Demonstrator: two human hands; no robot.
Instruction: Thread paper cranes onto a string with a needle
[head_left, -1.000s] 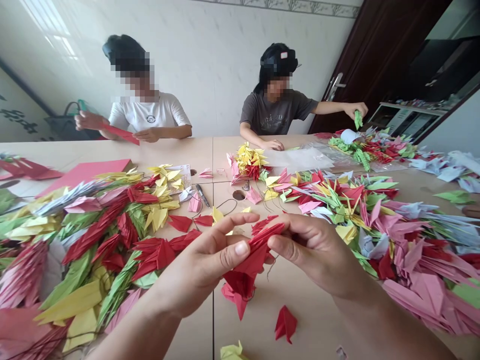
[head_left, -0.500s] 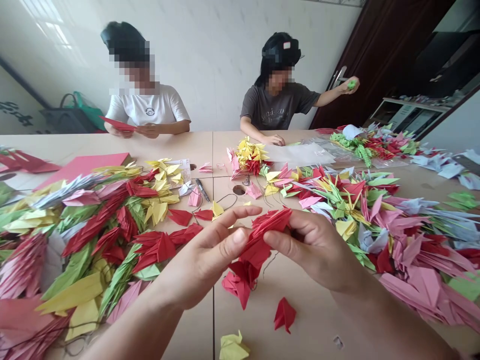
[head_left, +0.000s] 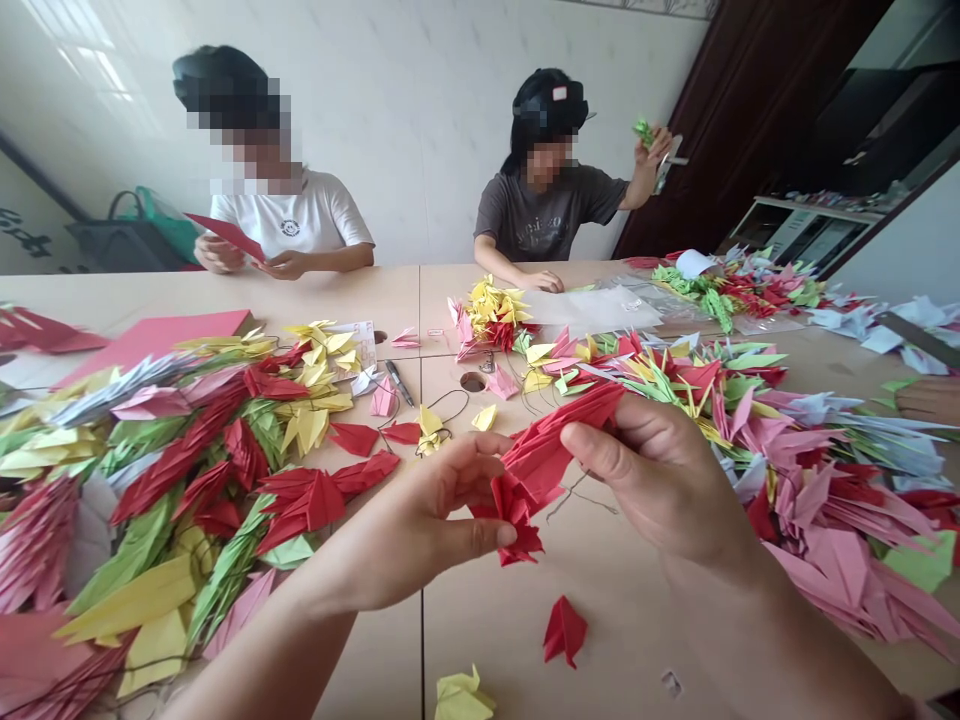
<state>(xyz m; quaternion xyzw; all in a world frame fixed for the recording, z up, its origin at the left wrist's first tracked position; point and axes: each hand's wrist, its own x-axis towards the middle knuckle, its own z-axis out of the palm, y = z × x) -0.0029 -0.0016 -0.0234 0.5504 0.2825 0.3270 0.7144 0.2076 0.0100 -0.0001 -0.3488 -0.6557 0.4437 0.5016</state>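
Above the table, a bundle of red folded-paper cranes [head_left: 559, 440] slants between my two hands. My right hand [head_left: 660, 475] pinches its upper right end between thumb and fingers. My left hand [head_left: 439, 515] closes on the lower left end, its thumb against the loose red folds hanging there. A thin dark thread trails from the bundle's underside. On the tabletop below lie a single red folded piece [head_left: 564, 632] and a yellow one [head_left: 465, 694]. Left of my left hand rests another cluster of red folded paper [head_left: 311, 500].
Heaps of coloured folded paper [head_left: 172, 440] spread over the left side, with more heaps [head_left: 825, 480] on the right. A pen [head_left: 399, 382] lies near a table hole [head_left: 472, 382]. Two people sit opposite, one holding red paper [head_left: 227, 236], the other raising a green bundle [head_left: 643, 132].
The red bundle has tilted, its right end raised with my right hand. My left hand has shifted lower, its thumb now on the bundle's lower folds. One person's raised hand moved left.
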